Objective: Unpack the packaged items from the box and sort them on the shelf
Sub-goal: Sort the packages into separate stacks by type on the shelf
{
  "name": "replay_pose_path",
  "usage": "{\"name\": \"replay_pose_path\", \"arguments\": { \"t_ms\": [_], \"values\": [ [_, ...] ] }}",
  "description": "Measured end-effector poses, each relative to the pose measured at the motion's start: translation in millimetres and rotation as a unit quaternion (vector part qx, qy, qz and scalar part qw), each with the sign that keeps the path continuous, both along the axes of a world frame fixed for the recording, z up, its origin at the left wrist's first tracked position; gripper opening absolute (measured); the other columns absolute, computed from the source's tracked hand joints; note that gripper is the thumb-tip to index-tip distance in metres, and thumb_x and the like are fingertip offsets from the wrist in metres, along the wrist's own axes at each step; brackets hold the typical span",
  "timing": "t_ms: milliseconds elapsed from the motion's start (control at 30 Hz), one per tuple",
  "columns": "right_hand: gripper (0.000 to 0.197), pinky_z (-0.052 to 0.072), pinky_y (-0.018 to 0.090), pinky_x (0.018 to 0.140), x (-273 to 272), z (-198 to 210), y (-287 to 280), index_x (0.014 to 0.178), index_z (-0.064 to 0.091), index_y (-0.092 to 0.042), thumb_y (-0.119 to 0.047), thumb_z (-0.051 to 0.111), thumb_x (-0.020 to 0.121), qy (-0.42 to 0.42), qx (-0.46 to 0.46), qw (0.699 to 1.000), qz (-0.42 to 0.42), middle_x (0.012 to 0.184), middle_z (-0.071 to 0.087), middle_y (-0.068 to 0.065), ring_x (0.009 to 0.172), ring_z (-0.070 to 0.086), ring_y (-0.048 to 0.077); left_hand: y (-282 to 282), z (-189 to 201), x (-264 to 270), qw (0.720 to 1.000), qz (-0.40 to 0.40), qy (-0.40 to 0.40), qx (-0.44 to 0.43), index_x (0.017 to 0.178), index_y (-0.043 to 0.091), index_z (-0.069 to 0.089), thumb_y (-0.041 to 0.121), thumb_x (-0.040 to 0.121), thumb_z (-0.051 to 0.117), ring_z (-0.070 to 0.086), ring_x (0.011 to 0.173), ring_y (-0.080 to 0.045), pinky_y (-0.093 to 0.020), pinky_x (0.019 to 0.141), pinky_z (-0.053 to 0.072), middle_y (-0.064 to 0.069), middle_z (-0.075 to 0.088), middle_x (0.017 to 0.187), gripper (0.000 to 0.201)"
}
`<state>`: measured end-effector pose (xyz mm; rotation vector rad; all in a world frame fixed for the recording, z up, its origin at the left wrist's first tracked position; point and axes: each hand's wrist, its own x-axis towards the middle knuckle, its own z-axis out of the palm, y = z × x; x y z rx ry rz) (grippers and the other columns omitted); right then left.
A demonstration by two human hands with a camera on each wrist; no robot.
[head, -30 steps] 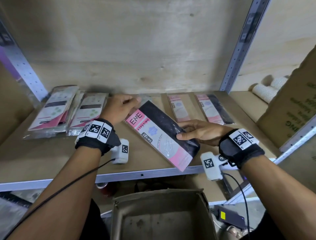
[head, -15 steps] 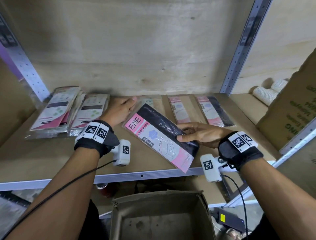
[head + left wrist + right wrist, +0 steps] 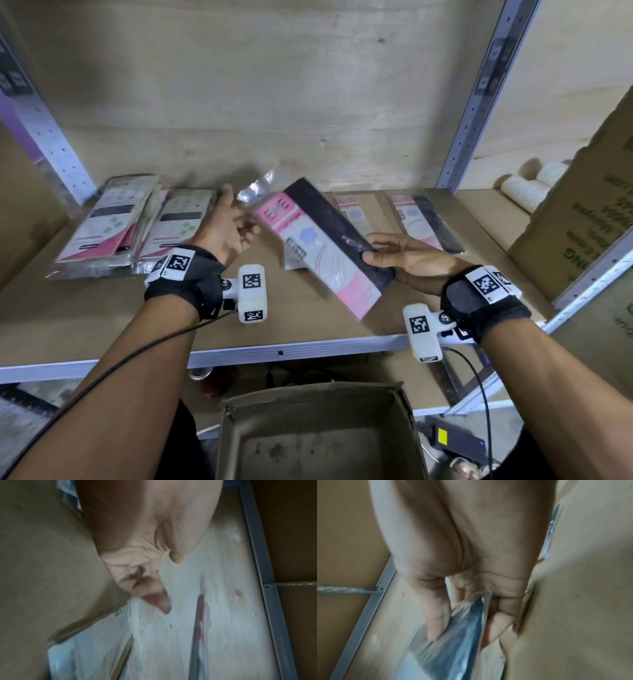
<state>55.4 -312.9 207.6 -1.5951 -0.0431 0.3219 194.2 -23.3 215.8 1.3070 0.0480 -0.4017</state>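
Note:
A pink, white and black stocking packet (image 3: pixel 325 250) is raised and tilted above the wooden shelf (image 3: pixel 102 308). My right hand (image 3: pixel 376 251) grips its near right edge, thumb on top. In the right wrist view the thumb and fingers pinch the clear plastic packet (image 3: pixel 467 622). My left hand (image 3: pixel 239 212) hovers by the packet's far left corner, fingers loosely spread and holding nothing. The left wrist view shows that hand (image 3: pixel 164 585) empty and the packet (image 3: pixel 199 622) edge-on. Another packet (image 3: pixel 291 262) lies partly hidden under the raised one. The cardboard box (image 3: pixel 315 428) stands open below the shelf.
Two stacks of white-and-pink packets (image 3: pixel 106 219) (image 3: pixel 178 222) lie at the shelf's left. Two pink stocking packets (image 3: pixel 352 212) (image 3: pixel 424 222) lie at the back right. A grey upright (image 3: pixel 479 102), white rolls (image 3: pixel 534 185) and a large carton (image 3: pixel 582 222) stand to the right.
The right hand has lifted the stocking packet off the shelf and swung it more upright. The left hand has let go of its far end and drawn back.

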Motion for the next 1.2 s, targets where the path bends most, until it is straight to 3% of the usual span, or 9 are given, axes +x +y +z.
{"name": "replay_pose_path", "arguments": {
  "t_ms": [67,167,333,500,667,900,1033,1100,1200],
  "values": [
    [0.036,0.056,0.035,0.088,2,0,2,0.128,0.054,0.007,-0.003,0.06,0.094,0.001,0.076,0.995,-0.064,0.125,0.062,0.024,0.109,0.062,0.033,-8,-1,-5,0.998,-0.065,0.0,0.024,0.113,0.004,0.067,0.075,0.093,0.029,0.075,0.069,-0.02,-0.023,0.053,0.057,-0.014,0.077,0.096,0.084],
    [0.024,0.058,0.035,0.085,7,-1,9,0.116,0.062,0.001,-0.003,0.063,0.092,-0.003,0.11,0.985,-0.13,0.12,0.066,0.023,0.102,0.067,0.033,-28,0,-26,0.975,-0.191,-0.04,0.105,0.114,0.009,0.069,0.079,0.084,0.045,0.076,0.091,-0.03,-0.03,0.066,0.062,-0.015,0.077,0.103,0.08],
    [0.01,0.061,0.034,0.077,12,-8,17,0.1,0.068,-0.005,-0.005,0.068,0.089,0.003,0.119,0.977,-0.177,0.107,0.072,0.019,0.09,0.07,0.029,-46,-9,-53,0.922,-0.327,-0.1,0.18,0.126,0.007,0.064,0.023,0.092,0.072,0.075,0.081,-0.021,-0.023,0.07,0.061,-0.017,0.075,0.109,0.038],
    [0.036,0.061,0.033,0.066,9,-11,9,0.118,0.066,-0.005,-0.017,0.075,0.086,0.034,0.01,0.987,-0.156,0.111,0.074,0.015,0.091,0.073,0.026,-49,-7,-58,0.92,-0.31,-0.112,0.21,0.124,-0.006,0.062,0.006,0.092,0.069,0.069,0.072,-0.021,-0.018,0.064,0.059,-0.03,0.07,0.111,0.034],
    [0.04,0.06,0.026,0.069,0,-7,-13,0.122,0.065,-0.01,-0.003,0.074,0.084,0.027,0.002,0.996,-0.087,0.114,0.073,0.011,0.1,0.073,0.025,-62,-7,-59,0.936,-0.258,-0.117,0.208,0.114,-0.005,0.067,0.006,0.086,0.076,0.071,0.062,-0.016,-0.018,0.058,0.058,-0.023,0.075,0.095,0.031],
    [0.035,0.057,0.025,0.053,5,-10,-52,0.107,0.067,0.002,-0.002,0.082,0.075,-0.03,-0.055,0.951,-0.304,0.086,0.076,0.014,0.063,0.07,0.02,-135,-1,-59,0.945,-0.19,-0.145,0.224,0.108,-0.006,0.07,0.001,0.08,0.08,0.074,0.061,-0.018,-0.028,0.065,0.063,-0.02,0.075,0.095,0.03],
    [0.031,0.061,0.038,0.067,6,-8,-90,0.106,0.068,0.002,-0.003,0.08,0.079,-0.045,-0.097,0.919,-0.379,0.094,0.074,0.019,0.074,0.07,0.031,-190,10,-53,0.942,-0.199,-0.121,0.242,0.103,-0.008,0.069,0.001,0.082,0.079,0.074,0.064,-0.022,-0.039,0.07,0.064,-0.021,0.073,0.098,0.025],
    [0.028,0.058,0.031,0.061,8,-6,-108,0.111,0.067,0.002,-0.004,0.075,0.084,-0.047,-0.124,0.909,-0.395,0.093,0.073,0.016,0.068,0.072,0.022,-216,12,-50,0.941,-0.199,-0.114,0.251,0.11,-0.014,0.066,0.0,0.083,0.077,0.075,0.085,-0.033,-0.046,0.085,0.061,-0.027,0.073,0.105,0.032],
    [0.029,0.059,0.026,0.059,8,-5,-128,0.119,0.065,-0.001,-0.007,0.067,0.091,-0.038,-0.182,0.893,-0.41,0.094,0.073,0.01,0.071,0.072,0.017,-245,12,-50,0.939,-0.204,-0.094,0.258,0.114,-0.013,0.065,0.001,0.082,0.079,0.076,0.09,-0.035,-0.048,0.086,0.061,-0.026,0.073,0.109,0.038]
  ]
}}
